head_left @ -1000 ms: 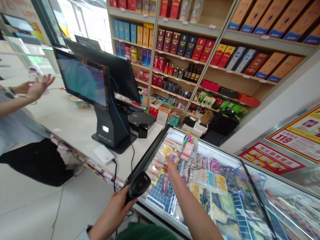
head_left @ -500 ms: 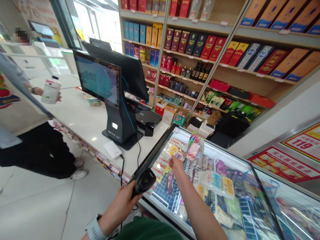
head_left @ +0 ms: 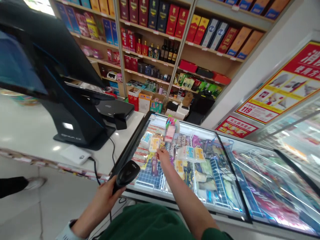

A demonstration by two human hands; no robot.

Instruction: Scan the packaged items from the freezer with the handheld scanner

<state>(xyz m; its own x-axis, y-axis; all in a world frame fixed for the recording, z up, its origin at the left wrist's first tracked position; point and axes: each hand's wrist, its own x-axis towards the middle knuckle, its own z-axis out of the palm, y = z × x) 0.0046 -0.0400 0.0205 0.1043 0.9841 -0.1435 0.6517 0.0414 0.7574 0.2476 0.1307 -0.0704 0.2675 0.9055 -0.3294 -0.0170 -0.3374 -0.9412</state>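
My left hand [head_left: 108, 193], with a pale watch strap at the wrist, is wrapped round a black handheld scanner [head_left: 127, 173] near the front left corner of the glass-topped freezer [head_left: 172, 196]. Over the glass, my right hand [head_left: 163, 156] has its fingers drawn together at the edge of a small yellow-and-white package [head_left: 155, 144]. Whether the fingers grip it is too small to tell. A colourful item [head_left: 171, 128], partly blurred out, stands on the freezer just beyond that hand. Packaged food shows through the glass.
At the left, a black double-screen till [head_left: 75, 116] stands on a white counter [head_left: 15, 123], with a white box [head_left: 76, 154] and cables beside it. Shelves of boxes and bottles [head_left: 155, 36] rise behind. A person's shoe [head_left: 36, 183] shows at the lower left.
The view has swung right and closer to the freezer. The person with the white bottle has left view except for a leg and shoe. The scanner remains in my left hand.
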